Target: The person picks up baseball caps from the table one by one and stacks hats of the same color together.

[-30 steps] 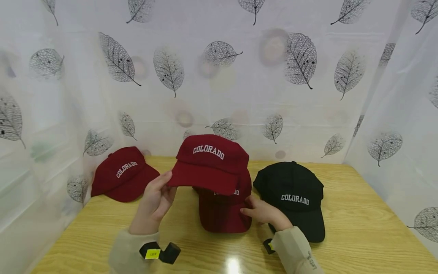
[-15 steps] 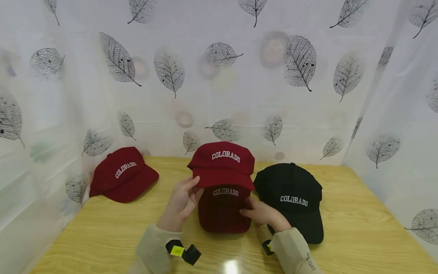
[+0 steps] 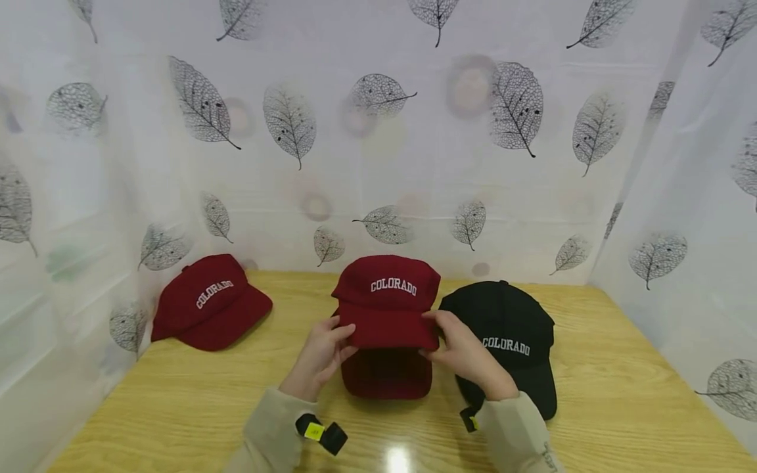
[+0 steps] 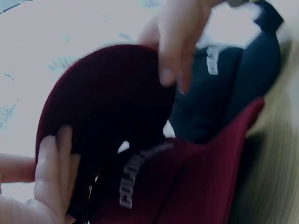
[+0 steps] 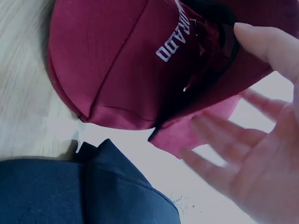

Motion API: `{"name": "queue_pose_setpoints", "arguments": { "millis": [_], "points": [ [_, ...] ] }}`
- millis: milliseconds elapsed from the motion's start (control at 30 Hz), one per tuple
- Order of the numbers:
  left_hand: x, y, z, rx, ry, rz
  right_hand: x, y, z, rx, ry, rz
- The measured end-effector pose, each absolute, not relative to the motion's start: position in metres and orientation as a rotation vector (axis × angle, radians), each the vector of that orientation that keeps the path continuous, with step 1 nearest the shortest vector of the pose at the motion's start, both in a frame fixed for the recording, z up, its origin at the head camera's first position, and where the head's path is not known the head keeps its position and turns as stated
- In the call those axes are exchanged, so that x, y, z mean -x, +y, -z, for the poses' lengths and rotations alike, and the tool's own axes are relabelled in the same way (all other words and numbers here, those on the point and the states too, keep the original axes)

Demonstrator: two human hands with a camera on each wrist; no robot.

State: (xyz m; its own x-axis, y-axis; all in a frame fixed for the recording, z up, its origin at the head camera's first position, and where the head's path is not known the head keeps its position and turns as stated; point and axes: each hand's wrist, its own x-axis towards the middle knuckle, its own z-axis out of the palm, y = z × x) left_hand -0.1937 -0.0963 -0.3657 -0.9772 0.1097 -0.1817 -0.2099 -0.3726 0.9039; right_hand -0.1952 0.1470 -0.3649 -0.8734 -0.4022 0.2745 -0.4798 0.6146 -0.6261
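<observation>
A dark red baseball cap [image 3: 384,322] lettered COLORADO is held brim-forward over a second red cap [image 3: 387,384], whose brim shows below it. My left hand [image 3: 319,358] pinches the upper cap's brim at its left side. At the right side of that brim is my right hand [image 3: 473,358], gripping the edge with the thumb on the underside [image 4: 170,56] and fingers over the top. In the left wrist view, a gap separates the upper brim from the lower cap's lettered front [image 4: 133,179]. Most of the lower cap's crown is hidden in the head view.
Just right of the stack sits a black COLORADO cap [image 3: 503,315], partly behind my right hand. Another red cap [image 3: 213,302] lies at the table's far left. A leaf-patterned white curtain [image 3: 384,164] encloses the wooden table [image 3: 621,394] at the back and sides.
My left hand has brought the upper cap right and down over the lower red cap. My right hand has moved from the lower cap's side up to the upper cap's brim.
</observation>
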Motion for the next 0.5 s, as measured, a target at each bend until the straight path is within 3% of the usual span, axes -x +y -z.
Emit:
{"name": "queue_pose_setpoints", "arguments": {
  "millis": [500],
  "points": [
    [0.196,-0.116,0.384,-0.204,2.493,-1.66,0.185,0.14,0.361,-1.018,-2.969,-0.675]
  ]
}}
